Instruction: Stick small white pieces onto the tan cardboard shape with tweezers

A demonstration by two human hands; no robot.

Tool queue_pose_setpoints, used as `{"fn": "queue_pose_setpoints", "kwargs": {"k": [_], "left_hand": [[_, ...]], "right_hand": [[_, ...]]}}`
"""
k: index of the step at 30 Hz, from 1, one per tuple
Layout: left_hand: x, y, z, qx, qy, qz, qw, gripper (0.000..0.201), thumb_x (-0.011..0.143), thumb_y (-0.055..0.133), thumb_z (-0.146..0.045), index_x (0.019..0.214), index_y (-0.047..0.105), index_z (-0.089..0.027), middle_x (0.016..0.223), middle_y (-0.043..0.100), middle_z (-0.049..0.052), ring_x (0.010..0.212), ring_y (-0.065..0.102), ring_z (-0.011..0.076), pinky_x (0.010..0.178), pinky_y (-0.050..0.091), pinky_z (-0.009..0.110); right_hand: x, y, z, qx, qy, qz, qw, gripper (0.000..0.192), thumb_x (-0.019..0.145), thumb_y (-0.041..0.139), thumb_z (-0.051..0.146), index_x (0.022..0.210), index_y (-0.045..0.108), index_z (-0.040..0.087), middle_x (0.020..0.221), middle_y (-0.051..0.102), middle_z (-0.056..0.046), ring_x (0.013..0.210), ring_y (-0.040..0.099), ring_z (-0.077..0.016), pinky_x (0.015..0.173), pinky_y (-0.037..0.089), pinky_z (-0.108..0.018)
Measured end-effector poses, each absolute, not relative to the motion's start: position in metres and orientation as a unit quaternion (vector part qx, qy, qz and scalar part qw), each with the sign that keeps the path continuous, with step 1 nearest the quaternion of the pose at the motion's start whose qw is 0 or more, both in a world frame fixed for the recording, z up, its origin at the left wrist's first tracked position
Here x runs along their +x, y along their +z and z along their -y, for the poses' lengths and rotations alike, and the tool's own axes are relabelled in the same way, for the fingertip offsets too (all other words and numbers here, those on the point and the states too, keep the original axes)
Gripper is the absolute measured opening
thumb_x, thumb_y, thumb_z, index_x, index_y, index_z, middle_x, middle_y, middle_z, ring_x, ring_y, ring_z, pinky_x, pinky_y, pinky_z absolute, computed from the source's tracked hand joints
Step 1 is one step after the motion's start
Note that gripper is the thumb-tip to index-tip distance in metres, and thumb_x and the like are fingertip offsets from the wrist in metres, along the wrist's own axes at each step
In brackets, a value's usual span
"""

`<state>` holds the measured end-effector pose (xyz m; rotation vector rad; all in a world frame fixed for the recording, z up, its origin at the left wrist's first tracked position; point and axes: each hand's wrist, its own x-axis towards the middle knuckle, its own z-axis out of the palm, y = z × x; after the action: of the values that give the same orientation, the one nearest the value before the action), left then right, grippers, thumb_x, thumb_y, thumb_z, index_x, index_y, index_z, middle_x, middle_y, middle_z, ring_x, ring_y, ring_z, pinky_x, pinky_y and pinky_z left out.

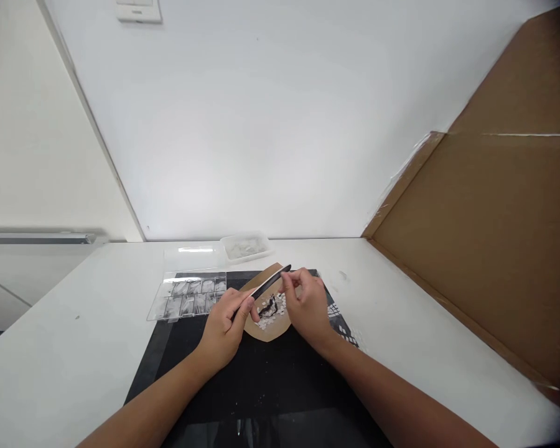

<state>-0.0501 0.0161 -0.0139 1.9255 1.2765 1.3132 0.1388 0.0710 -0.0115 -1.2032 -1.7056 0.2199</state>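
Holding a slim black pair of tweezers (267,287) by its lower end, the left hand (226,326) had its thumb and fingers closed around the tool, which slanted up to the right above a tan, shield-shaped card (267,330). The right hand (308,305) had its fingertips pinched together at the tweezers' upper tip; whether anything sat between those fingertips was too small to tell. The tool looked light, stiff and narrow, likely smooth enough to twist in a loose grip, so it seemed best taken at mid-shaft or the rear end, as the left hand had it, leaving the fine tips free. On the card lay a scatter of tiny white chips (273,314) around a dark patch; these appeared very light and easily flicked away, better lifted singly with the tips than with bare fingers. The card rested on a black mat (261,379), flat on a white table (51,348). Just left of the hands sat a clear compartmented box (191,298), touching the mat's far corner. Beyond it stood a shallow clear tray (245,246) near the wall. Leaning cardboard (494,236) filled the right side.
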Motion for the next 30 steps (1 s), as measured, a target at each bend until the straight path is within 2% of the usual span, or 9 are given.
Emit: {"fn": "queue_pose_setpoints", "kwargs": {"k": [3,8,13,18,27,30], "left_hand": [[-0.051,-0.014,-0.016,0.699,0.480,-0.468,0.248,0.042,0.105,0.042,-0.038,0.075,0.066,-0.022,0.080,0.066,0.003,0.084,0.058,0.0190,0.082,0.045,0.031],[-0.051,-0.014,-0.015,0.700,0.479,-0.472,0.242,0.043,0.105,0.042,-0.038,0.074,0.065,-0.022,0.079,0.065,0.002,0.083,0.058,0.0187,0.081,0.046,0.031],[-0.050,-0.013,-0.014,0.705,0.480,-0.466,0.235,0.043,0.105,0.042,-0.038,0.073,0.065,-0.022,0.079,0.065,0.003,0.082,0.059,0.0192,0.079,0.047,0.032],[-0.050,-0.015,-0.014,0.710,0.475,-0.465,0.233,0.042,0.105,0.043,-0.038,0.072,0.065,-0.023,0.078,0.065,0.003,0.082,0.058,0.0194,0.080,0.047,0.033],[-0.051,-0.015,-0.016,0.722,0.479,-0.454,0.208,0.040,0.105,0.042,-0.035,0.073,0.063,-0.023,0.076,0.064,0.003,0.083,0.058,0.0198,0.081,0.047,0.033],[-0.051,-0.013,-0.016,0.721,0.481,-0.462,0.188,0.041,0.105,0.042,-0.036,0.072,0.062,-0.023,0.077,0.065,0.004,0.084,0.059,0.0211,0.081,0.048,0.034]], "right_hand": [[0.136,-0.011,-0.065,-0.471,0.107,0.739,0.470,0.028,0.103,0.051,0.036,0.078,0.058,0.024,0.074,0.071,0.001,0.069,0.065,-0.0191,0.088,0.039,-0.041],[0.139,-0.011,-0.069,-0.480,0.077,0.718,0.499,0.025,0.102,0.053,0.035,0.080,0.057,0.024,0.073,0.070,0.001,0.067,0.064,-0.0184,0.089,0.038,-0.042],[0.135,-0.006,-0.059,-0.449,0.099,0.751,0.473,0.028,0.103,0.052,0.035,0.078,0.058,0.024,0.073,0.071,0.002,0.066,0.064,-0.0176,0.085,0.038,-0.040],[0.139,-0.007,-0.067,-0.473,0.056,0.737,0.480,0.029,0.104,0.050,0.037,0.079,0.056,0.024,0.071,0.071,0.001,0.062,0.063,-0.0179,0.085,0.038,-0.042],[0.138,-0.001,-0.060,-0.453,0.017,0.761,0.465,0.025,0.102,0.052,0.034,0.081,0.058,0.024,0.068,0.067,0.001,0.064,0.061,-0.0179,0.081,0.037,-0.040],[0.141,-0.001,-0.060,-0.441,0.039,0.759,0.478,0.022,0.103,0.051,0.033,0.085,0.058,0.024,0.073,0.068,0.000,0.066,0.063,-0.0182,0.082,0.040,-0.040]]}}
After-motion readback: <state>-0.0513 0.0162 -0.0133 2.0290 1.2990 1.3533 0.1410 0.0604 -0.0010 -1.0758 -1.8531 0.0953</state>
